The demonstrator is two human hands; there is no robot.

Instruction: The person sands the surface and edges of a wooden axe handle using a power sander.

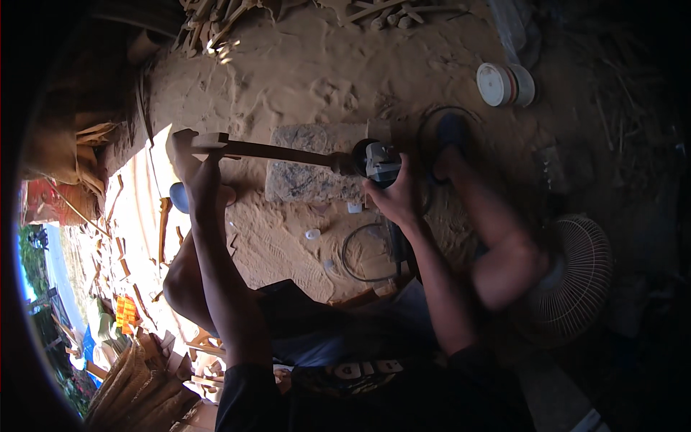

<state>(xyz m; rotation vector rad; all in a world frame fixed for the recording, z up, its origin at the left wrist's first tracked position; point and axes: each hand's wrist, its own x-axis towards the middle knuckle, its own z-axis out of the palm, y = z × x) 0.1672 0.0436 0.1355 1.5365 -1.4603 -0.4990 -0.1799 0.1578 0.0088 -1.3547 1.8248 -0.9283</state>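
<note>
My left hand (188, 160) is closed round the thick left end of a long, slim wooden piece (277, 152), which looks like a carved handle. The piece is held nearly level over a worn, pale block (302, 189) on the sandy ground. In my right hand (398, 199) is a grey angle grinder (381, 164), gripped by its body. Its dark round disc (362, 153) is at the right end of the wood; whether the two touch I cannot tell. My fingers partly hide the grinder.
A black cable (344, 253) loops on the sand near a small white cap (312, 234). At right stands a round fan (579, 277). A white tub (497, 84) lies far right. Wood sticks (209, 25) are piled at the back; offcuts and a brown sack (126, 385) lie left.
</note>
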